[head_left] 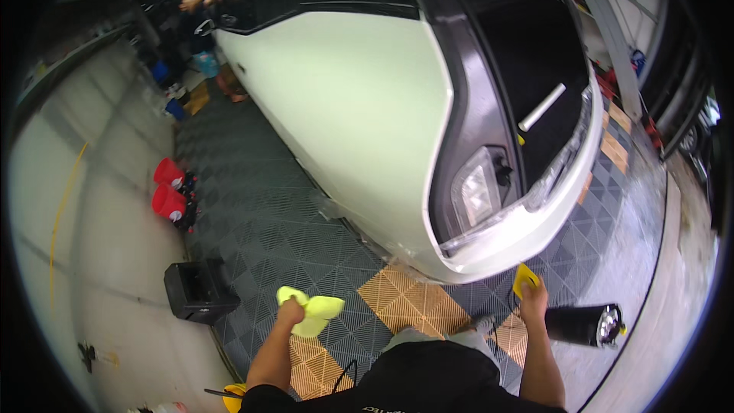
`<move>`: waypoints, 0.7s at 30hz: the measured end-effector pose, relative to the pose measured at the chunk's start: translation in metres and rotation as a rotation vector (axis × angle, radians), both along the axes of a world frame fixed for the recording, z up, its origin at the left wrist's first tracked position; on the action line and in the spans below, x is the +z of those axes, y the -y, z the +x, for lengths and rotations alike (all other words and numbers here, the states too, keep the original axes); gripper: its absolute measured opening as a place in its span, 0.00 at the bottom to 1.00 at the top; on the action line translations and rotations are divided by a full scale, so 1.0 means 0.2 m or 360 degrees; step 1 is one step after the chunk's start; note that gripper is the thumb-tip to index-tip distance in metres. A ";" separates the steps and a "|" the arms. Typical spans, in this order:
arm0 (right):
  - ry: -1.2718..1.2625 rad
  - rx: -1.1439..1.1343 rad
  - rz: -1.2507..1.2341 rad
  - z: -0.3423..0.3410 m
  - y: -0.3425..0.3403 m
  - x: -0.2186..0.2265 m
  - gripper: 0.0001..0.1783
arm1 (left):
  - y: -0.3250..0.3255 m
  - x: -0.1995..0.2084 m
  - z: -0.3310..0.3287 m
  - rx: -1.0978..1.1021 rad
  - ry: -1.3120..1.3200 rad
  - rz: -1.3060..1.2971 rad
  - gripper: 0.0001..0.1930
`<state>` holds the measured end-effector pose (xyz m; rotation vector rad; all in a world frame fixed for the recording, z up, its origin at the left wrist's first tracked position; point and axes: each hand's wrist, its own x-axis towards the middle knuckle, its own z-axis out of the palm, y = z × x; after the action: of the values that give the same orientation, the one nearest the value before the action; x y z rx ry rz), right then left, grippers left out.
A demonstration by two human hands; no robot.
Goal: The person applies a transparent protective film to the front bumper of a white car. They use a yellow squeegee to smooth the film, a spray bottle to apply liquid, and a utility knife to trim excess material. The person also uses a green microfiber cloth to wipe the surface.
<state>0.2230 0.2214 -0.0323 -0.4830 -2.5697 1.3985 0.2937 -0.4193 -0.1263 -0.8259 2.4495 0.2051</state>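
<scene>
My left hand [290,311] is closed round a bunched yellow-green cloth [324,308] that hangs out to both sides of the fist. In my right hand [536,304] is a flat yellow squeegee [524,281], gripped at its lower edge and pointing up toward the bumper. Both hands are held apart, low in front of a white car [359,76], touching no part of it. Wrinkled clear film [562,160] runs along the edge below the dark rear window. A white stick-like tool [541,108] lies against that window, with a small yellow bit at its lower end.
Two red buckets [168,201] and a black box-shaped speaker [200,292] line the left wall. A black cylinder-shaped lamp [585,325] lies by my right forearm, with a dark cord nearby. Another person [202,30] stands at the car's far left side. Grey and tan tiles [413,298] cover the floor.
</scene>
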 end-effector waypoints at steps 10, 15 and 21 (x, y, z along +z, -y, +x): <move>-0.0294 0.1060 0.1302 -0.23 0.18 -0.39 0.28 | -0.72 -0.24 0.58 0.0061 -0.0124 0.0977 0.26; -0.0454 0.1266 0.1177 -0.32 0.17 -0.47 0.31 | -1.19 -0.12 0.78 -0.0048 -0.0016 0.0920 0.22; 0.0416 0.0413 0.1453 -1.01 -0.97 -0.66 0.22 | -1.57 0.13 0.69 0.0228 -0.0157 0.0809 0.22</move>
<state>0.0201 0.4149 -0.1642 -0.1775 -3.1715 0.0837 0.4327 -0.1047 -0.1006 -0.7693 2.2669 0.8964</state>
